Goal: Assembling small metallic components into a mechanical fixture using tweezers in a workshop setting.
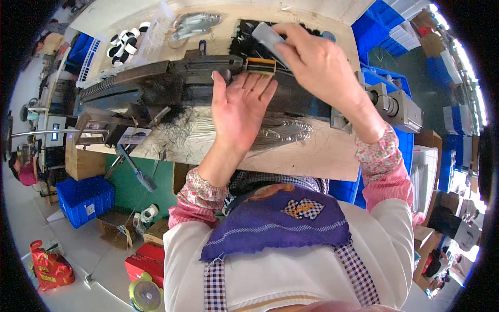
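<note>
My right hand (319,60) grips a pale grey flat block (267,37) between thumb and fingers, over a patch of black bristle-like material (243,37). My left hand (239,109) lies palm up, fingers stretched out and thumb apart. Its fingertips reach the near edge of a small yellow-edged rectangular frame (261,62); whether they bear on it I cannot tell. That frame sits at the right end of a long dark metal machine bed (192,73), which runs across the workbench.
Black-and-white round caps (123,47) fill a clear tray at the back left. Bundled grey strands in plastic (195,26) lie beside it. Clear film (286,130) and loose black fibres (182,132) cover the bench's near side. A motor-like unit (395,106) stands right, by blue crates (371,26).
</note>
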A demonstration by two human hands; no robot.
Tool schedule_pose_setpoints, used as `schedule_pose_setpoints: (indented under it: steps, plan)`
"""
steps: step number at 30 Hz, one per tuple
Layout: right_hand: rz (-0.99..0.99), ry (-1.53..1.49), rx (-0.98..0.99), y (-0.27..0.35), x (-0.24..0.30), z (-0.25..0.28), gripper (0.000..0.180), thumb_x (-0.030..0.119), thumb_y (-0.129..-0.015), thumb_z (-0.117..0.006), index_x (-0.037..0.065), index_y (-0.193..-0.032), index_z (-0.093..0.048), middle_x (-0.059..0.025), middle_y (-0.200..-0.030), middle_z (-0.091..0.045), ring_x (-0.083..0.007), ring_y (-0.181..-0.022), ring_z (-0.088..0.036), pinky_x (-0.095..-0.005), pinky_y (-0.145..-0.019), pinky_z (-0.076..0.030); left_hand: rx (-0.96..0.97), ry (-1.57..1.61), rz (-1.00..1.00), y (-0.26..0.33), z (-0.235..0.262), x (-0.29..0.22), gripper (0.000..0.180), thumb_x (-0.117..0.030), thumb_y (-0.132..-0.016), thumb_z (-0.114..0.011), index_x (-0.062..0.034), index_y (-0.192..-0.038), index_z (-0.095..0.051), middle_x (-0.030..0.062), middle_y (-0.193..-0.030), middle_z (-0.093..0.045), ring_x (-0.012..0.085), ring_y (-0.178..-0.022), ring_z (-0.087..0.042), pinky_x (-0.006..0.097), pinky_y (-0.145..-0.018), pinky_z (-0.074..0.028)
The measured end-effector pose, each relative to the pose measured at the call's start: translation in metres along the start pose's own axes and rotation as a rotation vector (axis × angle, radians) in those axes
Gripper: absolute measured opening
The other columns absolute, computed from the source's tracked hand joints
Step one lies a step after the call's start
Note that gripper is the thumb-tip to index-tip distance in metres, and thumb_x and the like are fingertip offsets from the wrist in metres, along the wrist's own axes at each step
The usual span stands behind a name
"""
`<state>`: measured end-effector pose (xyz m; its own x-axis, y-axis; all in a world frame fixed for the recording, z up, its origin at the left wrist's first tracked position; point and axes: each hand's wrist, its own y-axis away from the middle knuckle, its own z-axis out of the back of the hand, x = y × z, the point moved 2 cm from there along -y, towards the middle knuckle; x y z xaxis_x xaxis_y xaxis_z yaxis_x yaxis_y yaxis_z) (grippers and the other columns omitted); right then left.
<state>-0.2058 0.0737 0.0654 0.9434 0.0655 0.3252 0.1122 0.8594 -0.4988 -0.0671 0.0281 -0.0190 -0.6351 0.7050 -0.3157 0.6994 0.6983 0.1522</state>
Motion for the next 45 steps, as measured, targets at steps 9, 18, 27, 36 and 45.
schedule_pose_setpoints:
  steps: [9,18,27,36,45]
  plan:
    - [0.255,0.262,0.166,0.009,0.019,-0.019,0.014,0.009,-0.069,-0.061,-0.003,-0.077,-0.058,-0.0146,-0.065,-0.063,-0.0309,-0.064,-0.067,-0.0379,-0.051,-0.053,-0.007,-0.111,0.043,-0.004,-0.004,-0.010,0.058,-0.056,-0.096,-0.036,0.0002,-0.088,-0.048,0.0105,-0.095,-0.052,0.0268,-0.106,-0.050,0.042,-0.108,-0.032]
    - [0.164,0.238,0.174,0.039,-0.004,-0.027,0.022,0.012,-0.077,-0.059,0.002,-0.097,-0.055,-0.0121,-0.071,-0.063,-0.0307,-0.068,-0.067,-0.0380,-0.054,-0.054,-0.126,-0.229,0.009,-0.004,0.007,0.005,0.032,-0.034,-0.098,-0.046,-0.0032,-0.098,-0.052,0.0098,-0.103,-0.057,0.0246,-0.109,-0.052,0.040,-0.107,-0.035]
    - [0.167,0.087,0.503,0.170,-0.028,-0.060,0.017,0.011,-0.075,-0.060,0.006,-0.092,-0.057,-0.0095,-0.083,-0.059,-0.0266,-0.080,-0.064,-0.0390,-0.064,-0.052,-0.370,-0.324,0.084,0.015,0.024,0.055,0.034,-0.021,-0.092,-0.059,0.0006,-0.118,-0.052,0.0141,-0.122,-0.053,0.0271,-0.121,-0.049,0.042,-0.107,-0.037]
    - [-0.139,-0.446,0.307,0.146,-0.033,-0.013,0.022,0.000,-0.073,-0.058,0.002,-0.094,-0.055,-0.0142,-0.089,-0.060,-0.0329,-0.082,-0.062,-0.0386,-0.070,-0.051,-1.013,-3.003,-0.847,0.147,0.123,-0.146,0.081,-0.035,-0.085,-0.063,-0.0103,-0.149,-0.021,0.0260,-0.152,-0.015,0.0444,-0.139,-0.017,0.057,-0.109,-0.023]
    - [-0.415,-0.804,-0.231,0.135,-0.046,0.040,0.015,0.006,-0.094,-0.057,0.000,-0.107,-0.053,-0.0005,-0.083,-0.056,-0.0057,-0.072,-0.049,-0.0188,-0.065,-0.041,-1.429,-2.342,-0.513,0.208,0.192,-0.218,0.084,-0.034,-0.083,-0.066,-0.0040,-0.147,-0.020,0.0244,-0.087,-0.067,0.0438,-0.078,-0.065,0.046,-0.065,-0.053]
